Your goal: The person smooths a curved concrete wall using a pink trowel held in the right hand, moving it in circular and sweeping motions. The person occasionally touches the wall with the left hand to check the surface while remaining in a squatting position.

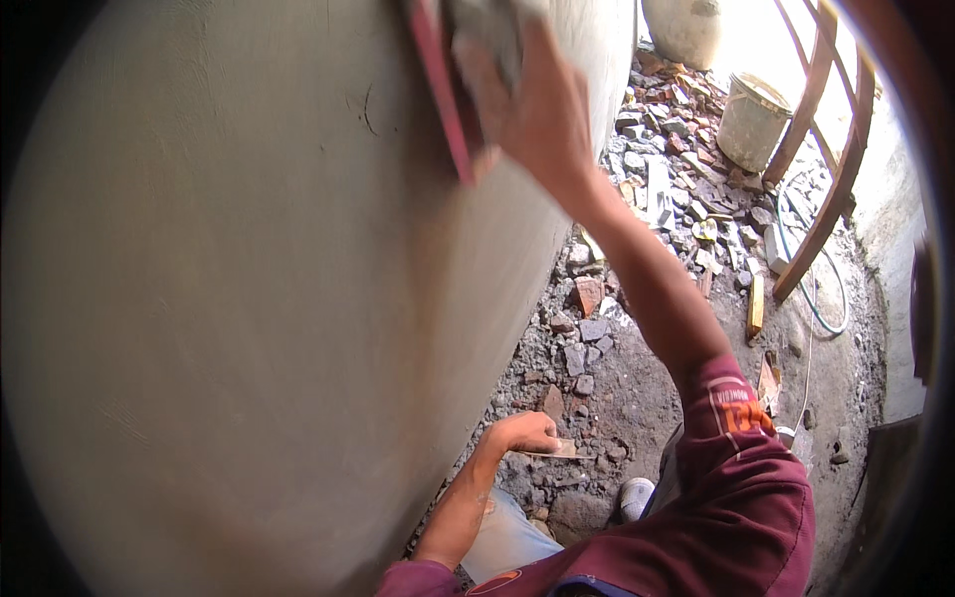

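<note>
- Where the left forearm [455, 512] enters low in the view, the left hand [525, 434] bends inward at the wrist, knuckles up, fingers curled and seemingly pinching a thin, pale plate [566, 450] above the ground [642, 403].
- The plate should be light and stiff, easiest to take by the edge under the fingers.
- The right arm [662, 284], bare below a maroon sleeve [746, 478], reaches up and forward, elbow fairly straight.
- Blurred at its end, the right hand [547, 124] appears closed around the float's grey back; each finger's exact place I cannot tell.
- The float [444, 99], pink along one edge, is at the smooth grey wall [249, 249], slightly tilted; full contact is unclear. It is probably stiff and fairly light, slick if wet, and best held at the middle of its back.
- Farther off lie rubble [657, 149] and a pale bucket [753, 124].
</note>
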Motion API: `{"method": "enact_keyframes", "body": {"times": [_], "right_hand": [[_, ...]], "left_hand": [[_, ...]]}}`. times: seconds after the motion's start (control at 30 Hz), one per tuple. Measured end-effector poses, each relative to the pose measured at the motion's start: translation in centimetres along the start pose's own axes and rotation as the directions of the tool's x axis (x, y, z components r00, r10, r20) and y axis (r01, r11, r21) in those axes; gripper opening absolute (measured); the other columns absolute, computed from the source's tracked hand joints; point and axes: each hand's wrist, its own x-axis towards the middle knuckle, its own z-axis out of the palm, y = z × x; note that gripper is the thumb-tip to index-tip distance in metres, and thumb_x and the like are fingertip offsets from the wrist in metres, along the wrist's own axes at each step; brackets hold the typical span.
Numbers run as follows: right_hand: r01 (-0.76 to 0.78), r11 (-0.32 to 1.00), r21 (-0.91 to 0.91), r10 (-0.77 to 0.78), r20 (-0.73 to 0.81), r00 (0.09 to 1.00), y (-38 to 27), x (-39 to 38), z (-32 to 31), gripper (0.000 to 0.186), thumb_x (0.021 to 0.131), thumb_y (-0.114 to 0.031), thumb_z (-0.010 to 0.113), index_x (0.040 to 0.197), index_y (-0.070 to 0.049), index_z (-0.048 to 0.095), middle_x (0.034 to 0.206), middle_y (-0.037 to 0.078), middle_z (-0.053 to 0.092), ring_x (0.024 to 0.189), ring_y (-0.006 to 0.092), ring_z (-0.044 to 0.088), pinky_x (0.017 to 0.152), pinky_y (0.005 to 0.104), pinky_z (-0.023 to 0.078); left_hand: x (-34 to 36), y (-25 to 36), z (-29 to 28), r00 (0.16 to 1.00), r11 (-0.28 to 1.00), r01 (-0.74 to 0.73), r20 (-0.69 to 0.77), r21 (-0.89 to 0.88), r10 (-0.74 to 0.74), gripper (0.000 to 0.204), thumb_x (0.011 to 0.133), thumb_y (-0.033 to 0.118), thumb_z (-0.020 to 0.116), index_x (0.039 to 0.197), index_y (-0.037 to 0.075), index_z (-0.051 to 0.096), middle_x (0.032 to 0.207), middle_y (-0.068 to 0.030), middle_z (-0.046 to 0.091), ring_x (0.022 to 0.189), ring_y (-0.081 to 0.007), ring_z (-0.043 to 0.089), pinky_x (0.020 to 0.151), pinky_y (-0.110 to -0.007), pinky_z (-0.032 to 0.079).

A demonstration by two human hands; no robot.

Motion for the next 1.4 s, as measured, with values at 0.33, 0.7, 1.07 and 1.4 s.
{"method": "enact_keyframes", "body": {"times": [0.33,0.7,1.07,1.4], "right_hand": [[0.281,0.931,-0.234,-0.317,-0.134,0.939,4.3,-9.4,0.4,0.058,0.089,-0.019,0.075,0.139,-0.002,0.051,0.102,0.024,0.071,0.083,0.0389,0.072,0.066,0.0461,0.057],[0.154,0.960,-0.235,-0.180,-0.096,0.979,2.7,-13.4,0.7,0.058,0.085,-0.024,0.078,0.135,-0.004,0.056,0.103,0.022,0.070,0.085,0.0388,0.070,0.068,0.0465,0.058],[0.050,0.933,-0.357,0.000,0.138,0.990,2.6,-22.8,0.7,0.057,0.091,-0.017,0.072,0.143,-0.010,0.051,0.120,0.021,0.069,0.093,0.0345,0.072,0.081,0.0422,0.059],[0.183,0.960,-0.210,-0.176,0.052,0.983,-5.2,-25.4,5.0,0.047,0.082,-0.025,0.078,0.126,-0.012,0.066,0.082,0.004,0.066,0.071,0.0231,0.066,0.063,0.0371,0.057]], "left_hand": [[-1.7,3.6,0.0,0.997,0.993,0.057,0.050,0.105,-0.063,0.044,0.084,0.039,0.064,0.106,0.003,0.075,0.102,-0.0191,0.075,0.097,-0.0338,0.071,0.087,-0.042,0.053],[-3.1,4.9,1.7,0.995,0.996,0.046,-0.091,0.083,-0.038,0.037,0.079,0.035,0.062,0.093,0.002,0.074,0.091,-0.0234,0.072,0.088,-0.0424,0.069,0.080,-0.049,0.054],[-1.9,5.5,2.1,0.987,0.968,0.114,0.086,0.222,-0.136,0.038,0.079,0.032,0.062,0.098,0.003,0.076,0.096,-0.0242,0.073,0.093,-0.0407,0.070,0.086,-0.046,0.054],[-1.2,2.7,3.7,0.971,0.982,-0.146,-0.172,0.121,0.165,0.041,0.081,0.030,0.060,0.097,-0.005,0.073,0.098,-0.0276,0.072,0.092,-0.0427,0.070,0.084,-0.046,0.055]]}}
